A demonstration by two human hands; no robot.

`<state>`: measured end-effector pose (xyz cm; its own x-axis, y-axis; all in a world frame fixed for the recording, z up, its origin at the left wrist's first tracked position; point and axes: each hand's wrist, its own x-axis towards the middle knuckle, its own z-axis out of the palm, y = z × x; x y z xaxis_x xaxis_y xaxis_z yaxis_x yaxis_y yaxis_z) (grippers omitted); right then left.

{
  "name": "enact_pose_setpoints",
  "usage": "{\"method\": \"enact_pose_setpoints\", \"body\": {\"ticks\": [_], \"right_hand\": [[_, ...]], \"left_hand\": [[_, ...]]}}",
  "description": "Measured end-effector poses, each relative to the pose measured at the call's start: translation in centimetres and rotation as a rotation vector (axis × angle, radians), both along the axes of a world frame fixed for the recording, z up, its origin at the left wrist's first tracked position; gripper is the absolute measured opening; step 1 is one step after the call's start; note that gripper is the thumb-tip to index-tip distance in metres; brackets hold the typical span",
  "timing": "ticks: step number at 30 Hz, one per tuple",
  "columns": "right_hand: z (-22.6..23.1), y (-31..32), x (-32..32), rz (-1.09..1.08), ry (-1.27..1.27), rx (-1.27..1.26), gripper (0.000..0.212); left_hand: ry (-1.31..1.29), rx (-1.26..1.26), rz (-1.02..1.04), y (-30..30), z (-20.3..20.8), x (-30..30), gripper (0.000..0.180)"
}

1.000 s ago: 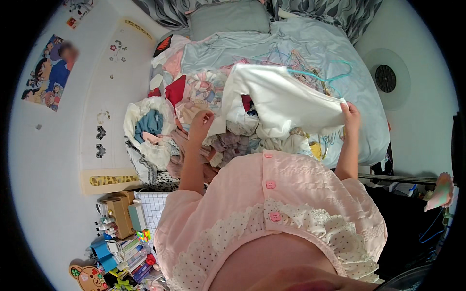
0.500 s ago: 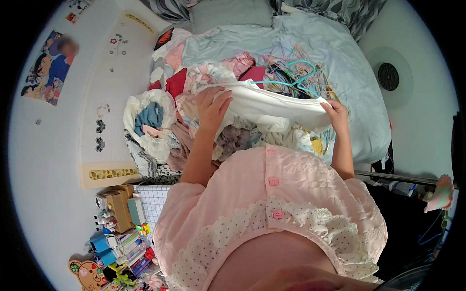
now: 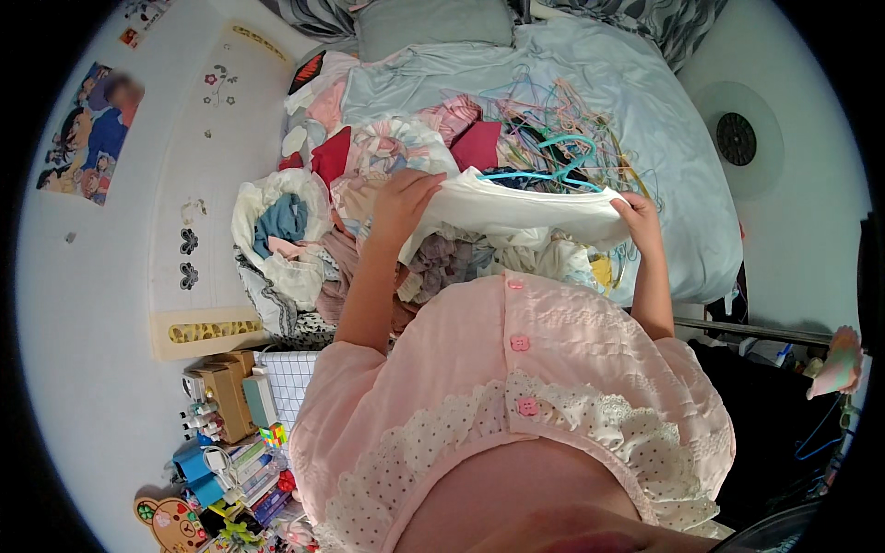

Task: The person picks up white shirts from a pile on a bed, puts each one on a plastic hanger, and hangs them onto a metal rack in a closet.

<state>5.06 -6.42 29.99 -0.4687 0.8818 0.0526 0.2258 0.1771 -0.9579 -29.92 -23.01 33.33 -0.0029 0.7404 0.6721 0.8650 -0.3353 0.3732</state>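
My left hand (image 3: 405, 197) and right hand (image 3: 643, 223) grip the white top (image 3: 530, 211) at opposite ends. Even tension should help the turquoise hanger (image 3: 559, 173) sit level along its far edge.

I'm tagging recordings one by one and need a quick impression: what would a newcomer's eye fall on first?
Probably the white garment at centre, a turquoise hanger at its neckline, the left hand at one end and the right hand gripping the other. Next, the jumbled clothes on the bed, left of centre, and the tangled hangers beyond the garment.
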Motion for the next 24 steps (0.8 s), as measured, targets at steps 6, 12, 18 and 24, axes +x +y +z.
{"method": "enact_pose_setpoints", "body": {"ticks": [6, 12, 18, 24], "right_hand": [[0.0, 0.1, 0.3, 0.012, -0.017, 0.001, 0.016], [1.1, -0.5, -0.1, 0.068, -0.073, 0.028, 0.016], [1.1, 0.0, -0.7, 0.062, -0.064, 0.059, 0.019], [3.2, -0.1, -0.4, 0.159, -0.19, 0.099, 0.02]], "left_hand": [[-0.013, -0.211, -0.038, -0.2, -0.6, -0.2, 0.019], [-0.318, -0.526, -0.188, -0.3, 0.3, -1.2, 0.014], [0.067, 0.028, 0.161, 0.0, 1.2, -1.9, 0.009], [0.056, 0.054, 0.126, -0.2, 0.4, -2.2, 0.012]]}}
